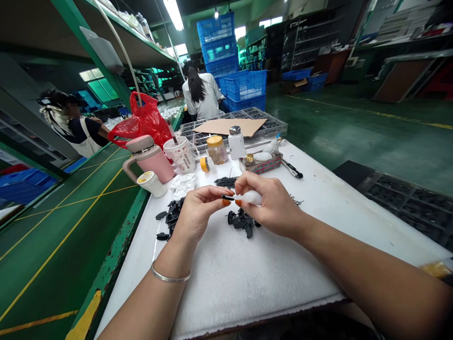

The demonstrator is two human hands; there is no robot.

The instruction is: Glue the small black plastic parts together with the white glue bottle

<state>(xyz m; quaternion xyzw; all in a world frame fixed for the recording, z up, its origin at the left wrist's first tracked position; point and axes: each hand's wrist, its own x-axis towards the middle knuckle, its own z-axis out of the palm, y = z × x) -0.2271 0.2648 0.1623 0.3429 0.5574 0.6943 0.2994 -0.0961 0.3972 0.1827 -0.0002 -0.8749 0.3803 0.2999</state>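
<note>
Between the fingertips of my left hand is a small black part, pinched over the middle of the white table. My right hand grips a small white squeeze bottle, its tip pointing left and meeting the black part, though whether they touch I cannot tell. Below my hands lies a pile of black plastic parts. More black parts sit left of my left hand, partly hidden by it. Behind my fingers is a heap of tiny black pieces.
Along the table's back stand a pink mug, a patterned cup, a yellow-lidded jar, a white pump bottle and a small tray. A utility knife lies right. Left runs a green conveyor. Two people work beyond.
</note>
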